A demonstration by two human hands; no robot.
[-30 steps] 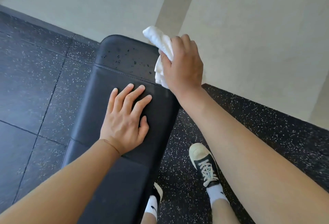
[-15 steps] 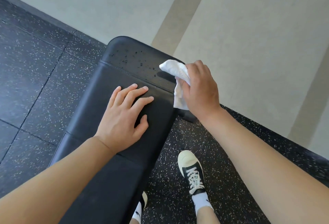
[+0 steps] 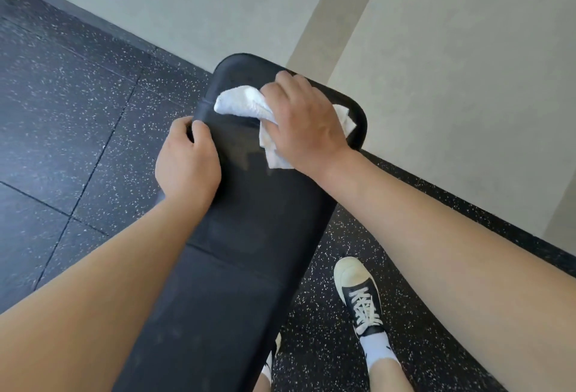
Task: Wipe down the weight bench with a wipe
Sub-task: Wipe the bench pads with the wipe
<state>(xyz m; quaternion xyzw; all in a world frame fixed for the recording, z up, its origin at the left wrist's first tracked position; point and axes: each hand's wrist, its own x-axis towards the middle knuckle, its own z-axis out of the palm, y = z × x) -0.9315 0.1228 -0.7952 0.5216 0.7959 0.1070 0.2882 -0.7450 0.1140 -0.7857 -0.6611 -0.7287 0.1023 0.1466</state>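
Observation:
A black padded weight bench (image 3: 249,235) runs from the bottom centre up toward the wall. My right hand (image 3: 307,125) holds a crumpled white wipe (image 3: 241,105) and presses it onto the far end of the pad, near the seam. Parts of the wipe stick out left of, below and right of the hand. My left hand (image 3: 188,161) grips the bench's left edge just below the seam, fingers curled over the side.
Dark speckled rubber floor tiles (image 3: 78,111) lie left of the bench. A pale wall (image 3: 436,80) rises just past the bench's far end. My foot in a black-and-white sneaker (image 3: 358,295) stands right of the bench.
My right hand brought the wipe from the bench's right side onto the far pad. My left hand shifted from lying flat on the pad to gripping its left edge.

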